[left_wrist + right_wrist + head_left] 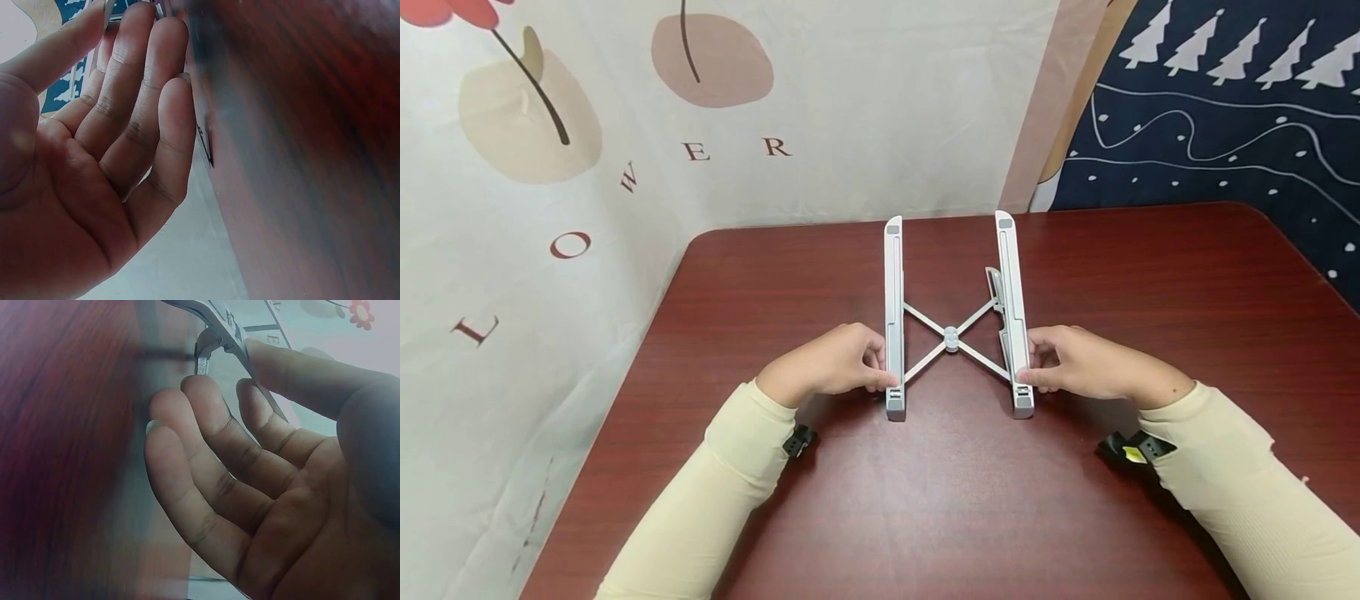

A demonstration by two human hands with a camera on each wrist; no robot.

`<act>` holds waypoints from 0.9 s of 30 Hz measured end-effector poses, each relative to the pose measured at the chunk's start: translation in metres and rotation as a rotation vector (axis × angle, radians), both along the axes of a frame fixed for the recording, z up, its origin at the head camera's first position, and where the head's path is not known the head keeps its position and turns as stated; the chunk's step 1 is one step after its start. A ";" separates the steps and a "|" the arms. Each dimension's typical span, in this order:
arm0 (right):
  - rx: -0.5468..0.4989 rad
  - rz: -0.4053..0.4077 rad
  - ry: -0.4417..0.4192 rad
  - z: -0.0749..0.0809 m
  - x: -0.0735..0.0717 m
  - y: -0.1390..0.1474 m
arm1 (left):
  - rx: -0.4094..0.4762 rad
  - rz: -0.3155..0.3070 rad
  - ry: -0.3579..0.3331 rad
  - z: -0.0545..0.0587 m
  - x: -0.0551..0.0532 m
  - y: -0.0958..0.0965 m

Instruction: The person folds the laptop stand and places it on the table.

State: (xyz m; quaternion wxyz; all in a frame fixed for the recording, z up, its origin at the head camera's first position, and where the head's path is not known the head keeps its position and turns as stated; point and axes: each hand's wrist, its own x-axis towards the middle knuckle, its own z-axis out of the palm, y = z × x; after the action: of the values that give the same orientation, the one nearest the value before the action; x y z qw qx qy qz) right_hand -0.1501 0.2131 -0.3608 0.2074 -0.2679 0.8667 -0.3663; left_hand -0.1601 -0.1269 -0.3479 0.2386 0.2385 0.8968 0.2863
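A silver folding laptop stand stands on the table in the head view, its two long rails joined by crossed bars with a hub in the middle. My left hand pinches the left rail near its front end, thumb on top. On the other side, my right hand holds the front part of the right rail in the same way. Part of that rail shows by the thumb and index finger in the right wrist view. In the left wrist view, the lower fingers are bent beside the tabletop.
The dark red wooden table has rounded far corners. Behind it hang a pale cloth with printed letters and flowers and a navy cloth with white trees. Black wrist straps sit at both cream sleeves.
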 end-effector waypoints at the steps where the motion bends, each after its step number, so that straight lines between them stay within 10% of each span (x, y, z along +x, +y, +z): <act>1: 0.001 -0.002 -0.004 0.000 0.000 0.000 | 0.001 -0.001 0.000 0.000 0.000 0.000; 27: -0.010 0.012 -0.012 0.001 0.003 -0.003 | 0.013 -0.002 -0.004 -0.001 0.000 0.002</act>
State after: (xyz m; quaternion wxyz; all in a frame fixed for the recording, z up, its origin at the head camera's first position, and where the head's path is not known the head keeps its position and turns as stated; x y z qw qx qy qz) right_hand -0.1474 0.2104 -0.3602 0.2134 -0.2719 0.8619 -0.3710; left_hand -0.1596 -0.1253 -0.3490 0.2391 0.2402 0.8941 0.2926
